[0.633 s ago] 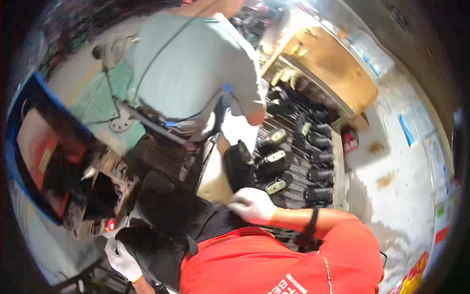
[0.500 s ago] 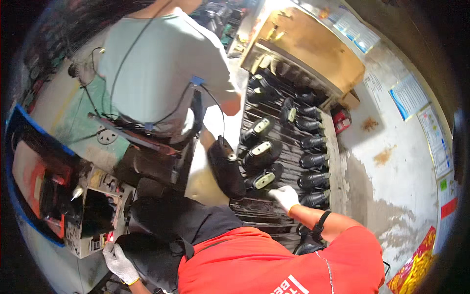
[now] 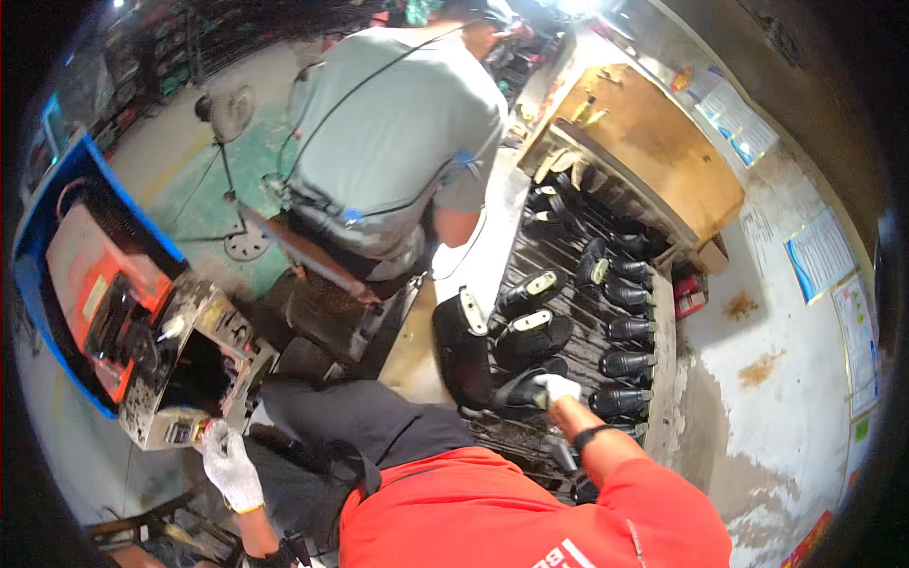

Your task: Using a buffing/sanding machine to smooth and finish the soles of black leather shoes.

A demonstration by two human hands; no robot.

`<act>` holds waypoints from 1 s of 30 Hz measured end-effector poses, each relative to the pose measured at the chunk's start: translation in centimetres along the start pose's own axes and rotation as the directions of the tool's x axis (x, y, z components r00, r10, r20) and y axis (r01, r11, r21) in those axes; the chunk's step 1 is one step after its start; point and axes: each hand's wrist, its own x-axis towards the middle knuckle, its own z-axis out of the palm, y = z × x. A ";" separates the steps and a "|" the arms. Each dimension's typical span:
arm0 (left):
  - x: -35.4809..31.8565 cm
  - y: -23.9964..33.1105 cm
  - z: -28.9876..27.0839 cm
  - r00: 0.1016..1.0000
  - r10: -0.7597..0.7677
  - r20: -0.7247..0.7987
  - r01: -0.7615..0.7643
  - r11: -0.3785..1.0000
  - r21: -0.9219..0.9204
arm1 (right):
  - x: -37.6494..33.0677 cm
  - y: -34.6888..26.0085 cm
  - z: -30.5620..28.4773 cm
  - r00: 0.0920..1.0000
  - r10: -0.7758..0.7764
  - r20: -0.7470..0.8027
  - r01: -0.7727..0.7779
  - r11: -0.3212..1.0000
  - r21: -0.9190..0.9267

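My right hand, in a white glove, is closed on the near end of a black shoe tilted on the slatted rack. Just beyond it lie more black shoes with pale, holed inserts: one large shoe at the rack's left edge, another beside it, and a third farther off. My left hand, also gloved, is at the lower front corner of a grimy metal box. Its fingers are bent together against a small reddish part there; what they pinch is partly hidden.
Along the rack's right side runs a row of black shoes. A brown board covers its far end. A person in a grey shirt bends over ahead of me. At left, an orange machine part stands inside a blue-edged panel.
My right hand has closed on the nearest shoe with a pale insert and tipped it, hiding the insert. My left hand stays by the box. The view has shifted, and the other person leans lower.
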 end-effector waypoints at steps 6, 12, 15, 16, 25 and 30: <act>4.0 -2.5 -1.7 1.000 -0.012 0.001 0.012 0.998 0.062 | -15.8 -10.0 -11.4 0.894 0.228 0.387 -0.332 0.916 0.227; 6.4 2.0 -0.8 0.988 0.152 -0.019 -0.153 0.987 -0.045 | -25.1 -23.1 -9.6 0.734 -0.301 0.608 0.535 0.809 -0.245; 3.8 5.6 -3.1 0.995 0.083 -0.057 -0.093 0.972 -0.214 | -26.5 -27.0 -1.7 0.559 -0.448 0.698 0.801 0.511 -0.313; 3.1 4.9 -4.0 0.969 0.210 -0.130 -0.228 0.963 -0.144 | -26.9 -27.8 1.5 0.470 -0.486 0.737 0.876 0.362 -0.319; -3.8 0.7 -9.0 0.962 -0.058 -0.267 0.055 0.998 -0.018 | -24.2 -17.1 13.8 0.512 -0.479 0.713 0.832 0.071 -0.550; -1.0 3.6 -6.2 0.983 -0.182 -0.019 0.171 0.949 -0.264 | -33.5 -29.0 16.4 0.377 -0.173 0.910 0.830 -0.373 -0.415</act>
